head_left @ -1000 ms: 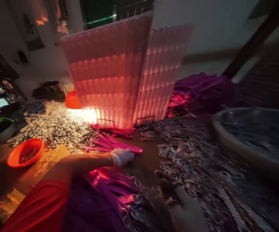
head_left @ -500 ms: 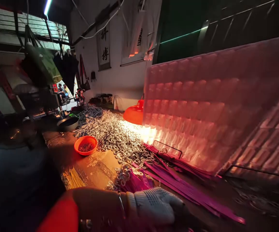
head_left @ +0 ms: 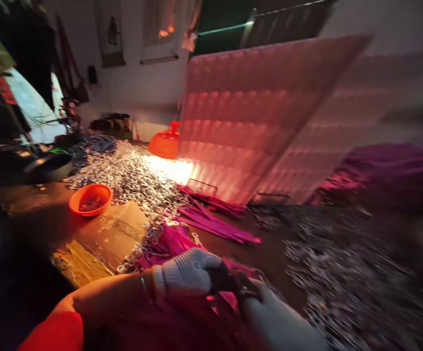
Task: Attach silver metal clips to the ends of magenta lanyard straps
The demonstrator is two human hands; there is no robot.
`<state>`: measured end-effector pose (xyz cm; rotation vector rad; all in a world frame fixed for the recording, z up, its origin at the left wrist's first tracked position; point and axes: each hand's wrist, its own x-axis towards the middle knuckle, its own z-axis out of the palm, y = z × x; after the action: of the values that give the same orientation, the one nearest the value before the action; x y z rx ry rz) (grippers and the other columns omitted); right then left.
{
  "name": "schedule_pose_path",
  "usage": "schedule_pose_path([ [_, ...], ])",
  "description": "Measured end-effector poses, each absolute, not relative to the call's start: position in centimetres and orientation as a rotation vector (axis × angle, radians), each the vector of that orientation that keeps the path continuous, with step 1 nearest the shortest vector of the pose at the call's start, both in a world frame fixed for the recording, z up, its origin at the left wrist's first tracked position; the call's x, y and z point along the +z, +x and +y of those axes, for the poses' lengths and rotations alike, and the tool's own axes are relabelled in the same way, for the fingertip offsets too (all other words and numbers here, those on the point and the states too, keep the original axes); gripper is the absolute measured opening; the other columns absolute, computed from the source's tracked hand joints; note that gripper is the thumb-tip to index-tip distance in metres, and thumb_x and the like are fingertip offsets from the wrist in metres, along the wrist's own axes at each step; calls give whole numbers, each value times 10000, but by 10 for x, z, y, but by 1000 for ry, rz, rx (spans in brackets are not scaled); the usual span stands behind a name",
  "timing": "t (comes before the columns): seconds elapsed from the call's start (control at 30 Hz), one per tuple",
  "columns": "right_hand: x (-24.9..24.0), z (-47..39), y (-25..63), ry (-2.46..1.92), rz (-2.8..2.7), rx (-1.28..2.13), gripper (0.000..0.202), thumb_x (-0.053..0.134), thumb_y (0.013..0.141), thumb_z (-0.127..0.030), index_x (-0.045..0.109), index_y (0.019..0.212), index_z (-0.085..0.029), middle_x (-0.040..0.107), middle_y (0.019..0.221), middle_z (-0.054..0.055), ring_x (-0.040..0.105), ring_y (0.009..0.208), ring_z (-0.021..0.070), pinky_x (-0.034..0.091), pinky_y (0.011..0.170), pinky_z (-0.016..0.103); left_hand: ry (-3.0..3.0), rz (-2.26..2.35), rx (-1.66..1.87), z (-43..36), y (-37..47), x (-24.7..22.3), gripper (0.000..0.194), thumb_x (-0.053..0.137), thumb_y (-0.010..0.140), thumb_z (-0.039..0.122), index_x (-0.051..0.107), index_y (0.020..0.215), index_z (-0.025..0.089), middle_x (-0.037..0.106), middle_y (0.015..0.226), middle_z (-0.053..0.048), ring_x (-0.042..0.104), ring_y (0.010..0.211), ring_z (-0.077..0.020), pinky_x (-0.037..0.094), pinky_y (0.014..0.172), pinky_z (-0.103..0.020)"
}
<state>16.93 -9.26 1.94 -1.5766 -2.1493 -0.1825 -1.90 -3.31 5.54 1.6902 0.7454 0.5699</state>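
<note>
My left hand (head_left: 192, 273), in a white dotted glove with dark fingertips, is at the lower middle, its fingers bent inward. My right hand (head_left: 270, 312), also in a pale glove, meets it from the right and is blurred. The fingertips of both come together over magenta strips, and what they pinch is too dark and smeared to make out. Magenta strips (head_left: 176, 240) lie just beyond my left hand, among small metal rings. More magenta strips (head_left: 214, 224) stretch out behind them.
An orange bowl (head_left: 90, 200) with small pieces stands at the left. Behind it spreads a heap of metal rings (head_left: 123, 168) under a red lamp (head_left: 164, 142). Translucent ribbed panels (head_left: 240, 122) stand upright behind; another metal heap (head_left: 343, 282) lies at the right. Yellow strips (head_left: 83, 263) lie front left.
The view has swung right and down. My right hand has come into clear view beside my left hand, and the right-hand metal heap shows more fully.
</note>
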Motion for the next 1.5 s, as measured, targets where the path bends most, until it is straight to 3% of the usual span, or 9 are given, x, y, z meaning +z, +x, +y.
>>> schedule_pose_path([
  [0.07,29,-105,167,-1687,-2266,-325,122,602,818,-236,678,912,-223,684,888,99,582,600,189,340,520,306,1749,741,542,-32,-20,57,229,580,896,284,628,744,119,542,638,26,437,583,-77,337,530,-188],
  [0.17,38,-103,162,-1720,-2305,-337,52,603,796,-168,647,796,-196,659,775,59,559,581,158,299,520,289,1989,776,525,-30,-18,47,134,559,878,204,658,833,127,639,742,-17,500,632,-108,350,573,-217],
  [0.4,32,-105,160,-1777,-2081,-68,269,469,666,7,609,788,-187,651,777,44,565,661,160,358,605,258,2213,773,423,-26,-12,16,171,551,797,129,680,909,144,672,782,-47,531,647,-152,366,594,-255],
  [0.57,48,-107,156,-1876,-2140,3,376,474,639,-8,627,934,-185,681,906,75,597,757,187,392,647,263,1589,694,549,-29,-14,18,251,514,917,290,682,891,105,664,821,-51,543,708,-137,432,633,-223],
  [0.67,64,-105,152,-2071,-2266,111,300,506,657,-18,620,879,-184,693,866,69,608,705,183,350,597,265,1582,737,594,-37,-16,23,274,550,916,336,676,834,107,651,783,-41,535,706,-130,415,626,-211],
  [0.93,74,-97,137,-2317,-2346,-13,230,485,767,-21,608,891,-171,697,860,109,650,730,202,288,557,289,1977,910,692,-55,-16,15,200,504,912,235,667,841,143,692,813,-57,578,724,-157,422,691,-260],
  [1.03,68,-101,143,-2214,-2407,-75,154,512,766,-69,591,846,-174,686,816,103,628,678,199,264,543,298,2066,962,720,-59,-17,9,127,513,834,145,637,810,163,674,785,-54,556,706,-163,423,703,-278],
  [1.23,58,-112,159,-1922,-2558,-179,123,515,711,-76,561,761,-179,647,656,77,555,535,179,159,512,322,2160,807,702,-59,-16,16,238,464,645,39,608,783,169,659,773,-40,547,707,-162,406,671,-258],
  [1.5,74,-115,175,-1891,-2648,-107,132,540,702,-61,568,752,-180,648,606,54,563,514,164,134,513,318,2424,653,424,-27,-18,54,135,523,741,91,630,776,167,659,756,-33,553,670,-154,356,615,-250],
])
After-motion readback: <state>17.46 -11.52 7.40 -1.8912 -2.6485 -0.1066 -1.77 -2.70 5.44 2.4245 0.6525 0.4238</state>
